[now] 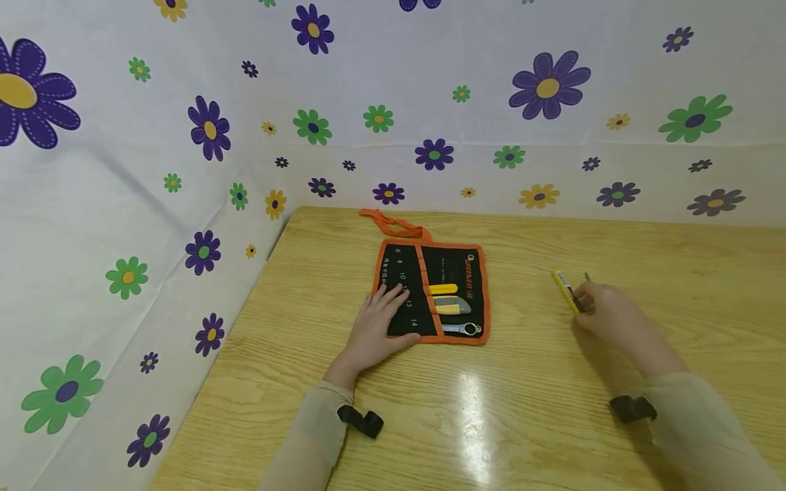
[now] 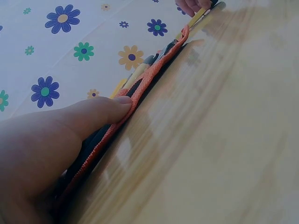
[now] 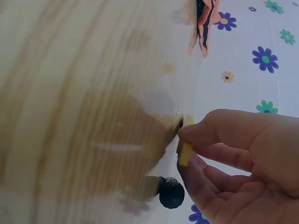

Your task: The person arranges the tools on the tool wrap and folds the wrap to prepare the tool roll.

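Orange-trimmed blk fabric pouch (image 1: 447, 264): pt. hidden under L hand (image 1: 377, 329). Slim yel/blk bar (image 1: 563, 290): pt. hidden by R hand (image 1: 613, 316).

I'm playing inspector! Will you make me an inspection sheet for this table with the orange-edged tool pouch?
Surface: wooden table, shiny, with a bright reflection.
Job's things: black tool pouch with orange edging, lying flat, holding a yellow-handled piece, a grey-and-yellow tool and a ring wrench; a yellow tool is out of it.
Clutter: a round black end near the right fingers; what it belongs to is unclear.
Hands: left hand rests on the pouch; right hand pinches the yellow tool.
Cables: nothing seen.
Surroundings: white flower-patterned covering.
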`<state>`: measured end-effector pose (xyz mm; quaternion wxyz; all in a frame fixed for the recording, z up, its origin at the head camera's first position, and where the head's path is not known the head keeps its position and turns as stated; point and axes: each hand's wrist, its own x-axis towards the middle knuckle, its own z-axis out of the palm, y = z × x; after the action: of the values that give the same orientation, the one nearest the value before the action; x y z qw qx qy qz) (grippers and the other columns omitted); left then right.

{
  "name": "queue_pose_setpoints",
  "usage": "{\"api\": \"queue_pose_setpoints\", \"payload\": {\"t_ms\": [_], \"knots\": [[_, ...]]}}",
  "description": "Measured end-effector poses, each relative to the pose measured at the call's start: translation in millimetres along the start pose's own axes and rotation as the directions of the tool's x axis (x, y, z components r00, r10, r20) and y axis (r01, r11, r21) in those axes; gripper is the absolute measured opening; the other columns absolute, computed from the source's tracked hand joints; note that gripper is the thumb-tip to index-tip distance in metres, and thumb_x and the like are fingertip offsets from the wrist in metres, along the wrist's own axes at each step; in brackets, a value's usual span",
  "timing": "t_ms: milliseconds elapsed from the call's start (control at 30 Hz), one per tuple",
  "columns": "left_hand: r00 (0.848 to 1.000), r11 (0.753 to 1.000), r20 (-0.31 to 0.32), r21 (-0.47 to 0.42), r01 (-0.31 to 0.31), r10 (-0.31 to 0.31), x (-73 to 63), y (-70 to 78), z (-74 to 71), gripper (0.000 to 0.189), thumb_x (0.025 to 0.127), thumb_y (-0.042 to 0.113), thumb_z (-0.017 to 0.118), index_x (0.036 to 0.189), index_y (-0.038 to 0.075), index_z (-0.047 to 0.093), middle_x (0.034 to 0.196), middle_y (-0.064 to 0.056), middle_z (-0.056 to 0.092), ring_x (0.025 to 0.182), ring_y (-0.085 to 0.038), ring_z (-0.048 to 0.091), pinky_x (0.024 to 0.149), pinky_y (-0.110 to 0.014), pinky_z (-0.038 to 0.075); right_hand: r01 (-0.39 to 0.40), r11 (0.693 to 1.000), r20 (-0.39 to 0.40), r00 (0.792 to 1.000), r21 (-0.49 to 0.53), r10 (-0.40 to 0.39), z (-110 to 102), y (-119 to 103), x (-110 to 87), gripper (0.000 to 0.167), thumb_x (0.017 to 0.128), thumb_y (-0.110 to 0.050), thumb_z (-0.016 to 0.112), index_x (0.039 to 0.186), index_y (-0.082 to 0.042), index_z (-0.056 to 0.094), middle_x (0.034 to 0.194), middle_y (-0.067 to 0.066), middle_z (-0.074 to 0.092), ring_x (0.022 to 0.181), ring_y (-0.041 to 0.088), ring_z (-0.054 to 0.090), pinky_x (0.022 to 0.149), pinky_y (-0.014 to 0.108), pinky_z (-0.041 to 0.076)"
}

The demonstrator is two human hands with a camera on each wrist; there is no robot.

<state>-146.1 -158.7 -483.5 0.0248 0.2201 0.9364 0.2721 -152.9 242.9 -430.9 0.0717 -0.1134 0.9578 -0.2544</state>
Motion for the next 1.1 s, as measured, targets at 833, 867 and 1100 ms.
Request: {"api": "queue_pose_setpoints", "payload": {"t_ms": [833,867,1100], "knots": [[1.0,1.0,-0.008,0.003,-0.011,0.011,0.8,-0.5,-2.3,0.082,0.086,0.052,0.065,0.15,0.015,0.032,0.156,-0.004,0.024,0.145,-0.027,0.009,0.115,-0.046,0.004,0.24,0.96,-0.204,0.956,0.145,-0.209,15.6,-61.6,38.8,0.021,0.081,0.004,0.068,0.102,0.006,0.064,0.1,0.022,0.061,0.092,0.037,0.058,0.081,0.051,0.048],[1.0,1.0,-0.007,0.002,-0.012,0.012,0.6,-0.1,-2.5,0.082,0.086,0.052,0.066,0.15,0.015,0.033,0.156,-0.004,0.024,0.145,-0.027,0.009,0.115,-0.046,0.004,0.248,0.957,-0.192,0.957,0.152,-0.218,18.1,-63.6,42.1,0.021,0.081,0.004,0.067,0.101,0.005,0.064,0.1,0.02,0.061,0.092,0.035,0.058,0.082,0.051,0.048],[1.0,1.0,-0.009,0.009,-0.012,0.013,-0.5,-0.9,-0.5,0.081,0.086,0.052,0.065,0.15,0.015,0.033,0.156,-0.004,0.025,0.145,-0.028,0.01,0.115,-0.047,0.005,0.301,0.932,-0.109,0.952,0.201,-0.285,33.1,-77.7,66.2,0.021,0.082,0.004,0.066,0.103,0.002,0.066,0.1,0.015,0.062,0.091,0.029,0.056,0.081,0.046,0.047]]}}
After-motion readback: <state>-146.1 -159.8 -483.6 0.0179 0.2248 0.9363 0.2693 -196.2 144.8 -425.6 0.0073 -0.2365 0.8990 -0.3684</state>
